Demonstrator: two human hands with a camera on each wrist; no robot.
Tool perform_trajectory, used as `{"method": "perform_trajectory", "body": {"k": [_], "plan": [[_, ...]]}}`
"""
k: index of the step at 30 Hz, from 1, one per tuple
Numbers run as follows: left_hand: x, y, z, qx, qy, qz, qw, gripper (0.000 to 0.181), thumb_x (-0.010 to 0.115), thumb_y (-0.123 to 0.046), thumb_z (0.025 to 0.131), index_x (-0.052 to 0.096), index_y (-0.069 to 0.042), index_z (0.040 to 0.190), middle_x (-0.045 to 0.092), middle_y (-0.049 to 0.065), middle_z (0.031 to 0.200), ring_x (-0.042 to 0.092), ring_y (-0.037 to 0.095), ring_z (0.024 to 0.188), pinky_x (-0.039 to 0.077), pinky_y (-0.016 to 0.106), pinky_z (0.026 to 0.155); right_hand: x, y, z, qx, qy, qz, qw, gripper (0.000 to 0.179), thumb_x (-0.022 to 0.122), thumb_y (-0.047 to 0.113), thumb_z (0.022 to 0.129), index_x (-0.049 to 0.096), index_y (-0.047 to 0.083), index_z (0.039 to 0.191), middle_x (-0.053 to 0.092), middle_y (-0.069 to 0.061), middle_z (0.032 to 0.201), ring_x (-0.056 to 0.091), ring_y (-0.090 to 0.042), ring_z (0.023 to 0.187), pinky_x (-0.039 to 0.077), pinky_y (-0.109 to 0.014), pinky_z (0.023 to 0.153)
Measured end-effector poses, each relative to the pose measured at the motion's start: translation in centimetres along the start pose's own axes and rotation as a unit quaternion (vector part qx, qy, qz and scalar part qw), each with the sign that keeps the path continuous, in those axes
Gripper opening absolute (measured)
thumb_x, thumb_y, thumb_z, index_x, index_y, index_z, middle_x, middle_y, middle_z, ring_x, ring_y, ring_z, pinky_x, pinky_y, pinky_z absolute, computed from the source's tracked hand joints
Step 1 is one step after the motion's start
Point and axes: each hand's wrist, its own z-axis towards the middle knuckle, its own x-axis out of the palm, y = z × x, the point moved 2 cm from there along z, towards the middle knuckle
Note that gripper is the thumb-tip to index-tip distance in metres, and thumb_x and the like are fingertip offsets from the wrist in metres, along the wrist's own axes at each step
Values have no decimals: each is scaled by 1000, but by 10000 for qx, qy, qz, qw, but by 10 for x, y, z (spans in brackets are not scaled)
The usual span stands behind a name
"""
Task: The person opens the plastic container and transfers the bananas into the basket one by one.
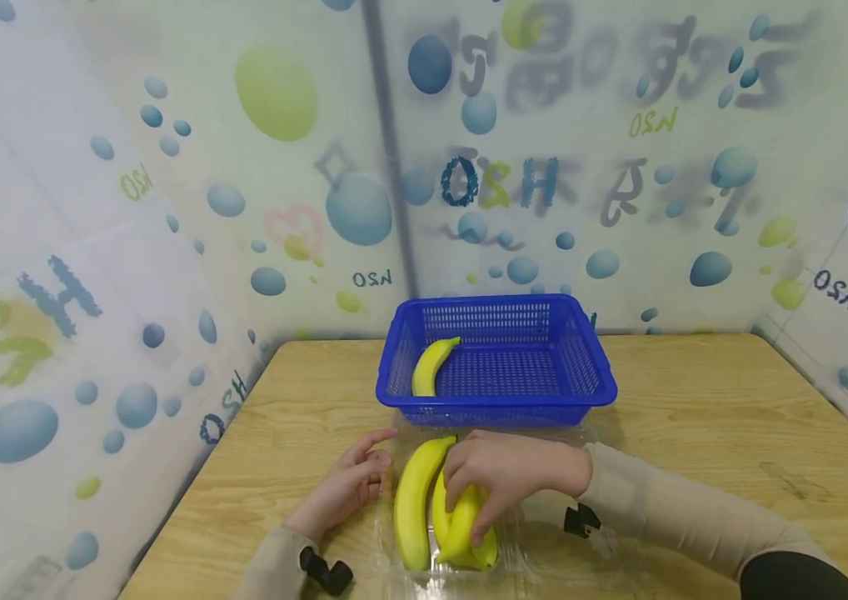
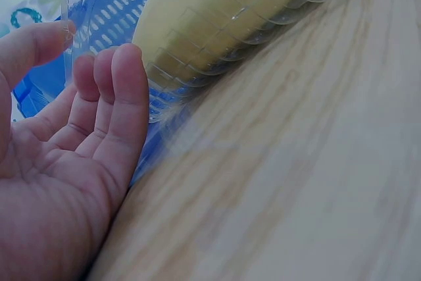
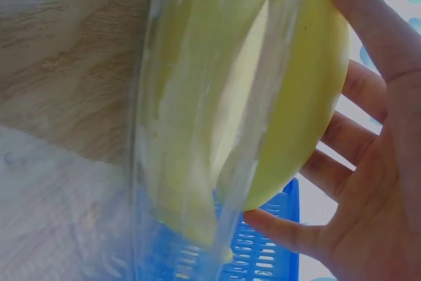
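Note:
My right hand (image 1: pixel 502 471) reaches over a clear plastic container (image 1: pixel 510 550) and grips a yellow banana (image 1: pixel 461 527). In the right wrist view, the thumb and fingers lie around that banana (image 3: pixel 306 90), which rises above the container's wall. Beneath it, more yellow fruit shows inside the container, partly covered by the hand. Another banana (image 1: pixel 412 508) lies lengthwise on the container's left side. My left hand (image 1: pixel 345 492) is beside the container's left wall, fingers loosely bent, fingertips right at the plastic edge. The left wrist view has this hand (image 2: pixel 85 129) palm visible.
Behind the container stands a blue perforated basket (image 1: pixel 596 367) with one banana (image 1: pixel 431 367) along its left side. Both rest on a wooden table (image 1: pixel 701 400). Printed curtains (image 1: pixel 604 167) hang behind and at the sides.

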Motion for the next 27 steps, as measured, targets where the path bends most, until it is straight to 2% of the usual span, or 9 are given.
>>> {"method": "perform_trajectory", "body": {"k": [11,22,27], "plan": [[-1,-2,2,11,36,41,10000,54,45,-3,100,20,3,148,53,0,95,56,9,73,54,27,67,-8,-1,-2,232,-76,137,9996,46,71,63,74,74,26,102,63,12,105,54,-3,105,41,-27,94],[-1,-1,0,26,65,26,10000,51,45,-3,100,26,-1,147,53,0,95,57,9,74,54,27,68,-14,-1,-3,237,-211,282,9991,47,70,62,76,73,24,105,63,10,109,54,-7,110,40,-31,98],[-1,0,0,14,25,39,10000,53,45,-4,100,22,2,148,53,0,95,57,9,74,54,27,68,-18,-1,-2,210,-316,320,9988,47,70,61,76,73,24,106,64,7,111,53,-8,110,40,-32,99]]}}
